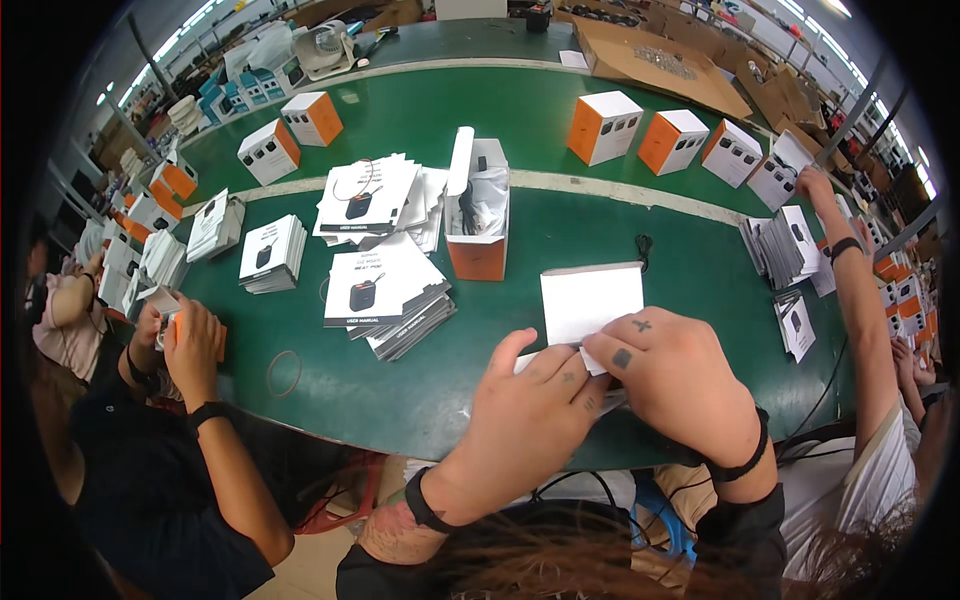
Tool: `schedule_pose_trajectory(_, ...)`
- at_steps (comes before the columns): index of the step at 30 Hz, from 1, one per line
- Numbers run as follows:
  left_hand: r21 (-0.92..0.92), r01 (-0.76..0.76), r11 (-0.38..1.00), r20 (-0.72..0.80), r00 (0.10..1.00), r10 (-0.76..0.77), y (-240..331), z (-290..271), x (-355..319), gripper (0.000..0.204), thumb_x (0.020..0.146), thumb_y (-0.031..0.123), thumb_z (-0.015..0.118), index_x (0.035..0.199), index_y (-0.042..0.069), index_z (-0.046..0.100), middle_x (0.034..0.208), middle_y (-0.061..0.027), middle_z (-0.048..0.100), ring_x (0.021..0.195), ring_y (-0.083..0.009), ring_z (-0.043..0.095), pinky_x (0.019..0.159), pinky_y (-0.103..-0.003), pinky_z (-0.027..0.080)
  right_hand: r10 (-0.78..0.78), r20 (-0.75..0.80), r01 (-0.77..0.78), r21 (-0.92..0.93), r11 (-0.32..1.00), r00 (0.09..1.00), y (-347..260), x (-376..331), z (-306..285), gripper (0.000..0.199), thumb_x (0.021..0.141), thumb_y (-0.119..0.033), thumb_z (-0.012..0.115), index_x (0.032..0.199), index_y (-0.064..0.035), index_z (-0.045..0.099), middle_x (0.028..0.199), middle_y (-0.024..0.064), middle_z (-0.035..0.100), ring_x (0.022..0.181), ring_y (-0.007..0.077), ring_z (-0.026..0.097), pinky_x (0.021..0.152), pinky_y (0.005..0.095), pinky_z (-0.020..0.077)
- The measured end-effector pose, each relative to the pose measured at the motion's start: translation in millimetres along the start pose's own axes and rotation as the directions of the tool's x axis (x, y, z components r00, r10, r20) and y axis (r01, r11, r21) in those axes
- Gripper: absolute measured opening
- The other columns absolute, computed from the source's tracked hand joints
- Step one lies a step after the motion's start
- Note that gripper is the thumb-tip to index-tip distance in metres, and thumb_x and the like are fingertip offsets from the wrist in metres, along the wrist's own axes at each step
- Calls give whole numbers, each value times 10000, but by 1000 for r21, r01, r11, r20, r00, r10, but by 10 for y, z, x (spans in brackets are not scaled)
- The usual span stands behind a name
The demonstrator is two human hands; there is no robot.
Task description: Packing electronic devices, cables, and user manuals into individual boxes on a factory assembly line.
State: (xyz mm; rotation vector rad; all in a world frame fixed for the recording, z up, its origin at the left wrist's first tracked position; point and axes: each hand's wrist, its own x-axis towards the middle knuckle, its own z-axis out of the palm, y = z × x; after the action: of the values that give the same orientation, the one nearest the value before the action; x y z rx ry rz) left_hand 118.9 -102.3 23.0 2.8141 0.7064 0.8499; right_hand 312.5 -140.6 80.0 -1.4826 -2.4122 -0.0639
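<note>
Near the front edge of the green table, both my hands are at a white box whose broad white lid flap stands raised behind my fingers. My left hand is wrapped round the box's near left side, thumb sticking up. The fingers of my right hand pinch a small white flap at the box's top edge. My hands hide most of the box and whatever is inside. Left of them stands an open white and orange box with a black cable and a white bag in it.
Stacks of user manuals lie to the left, and more manuals at the right. Finished-looking white and orange boxes stand across the conveyor strip. A coiled black cable and a rubber band lie on the table. Co-workers sit on both sides.
</note>
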Motion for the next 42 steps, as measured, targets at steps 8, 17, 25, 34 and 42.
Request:
schedule_pose_trajectory(8, 32, -1, 999, -6, 1000, 1, 72, -4, 36, 412, 713, 270, 866, 1085, 169, 721, 1055, 32, 669, 1106, -162, 631, 1043, -493, 415, 110, -136, -109, 14, 994, 985, -26, -121, 121, 243, 745, -66, 701, 988, -69, 701, 878, 47, 669, 783, 267, 652, 717, 401, 546)
schedule_pose_trajectory(17, 35, 7, 999, -12, 1000, -7, 99, -5, 22, 473, 699, 252, 869, 1131, 142, 712, 1051, 32, 667, 1101, -160, 631, 1026, -488, 426, 65, -252, -92, -95, 991, 966, -74, -109, 60, 258, 715, -79, 707, 970, -117, 697, 797, 10, 640, 774, 229, 659, 654, 346, 466)
schedule_pose_trajectory(25, 74, 29, 997, 11, 999, -30, 122, 3, 8, 437, 707, 268, 861, 1094, 129, 713, 1056, 27, 663, 1104, -166, 626, 1024, -472, 419, 54, -259, -79, -86, 993, 964, -47, -144, 190, 242, 692, -85, 719, 928, -122, 684, 793, -4, 620, 751, 216, 632, 637, 353, 453)
schedule_pose_trajectory(34, 34, 39, 999, 15, 999, -39, 87, 5, 45, 380, 706, 266, 859, 1035, 148, 710, 1007, 33, 634, 1093, -168, 621, 1012, -465, 420, 16, -205, -47, -144, 988, 979, -13, -90, 178, 175, 712, -132, 688, 886, -116, 678, 791, -5, 596, 738, 203, 609, 623, 338, 446)
schedule_pose_trajectory(42, -17, 29, 999, -50, 998, -30, -18, 29, -83, 378, 713, 258, 866, 1035, 149, 699, 1007, 19, 619, 1089, -166, 618, 1014, -473, 439, -14, -37, 11, -61, 998, 999, 61, -11, 91, 125, 748, -134, 716, 867, -104, 693, 836, 9, 648, 790, 228, 636, 679, 360, 476)
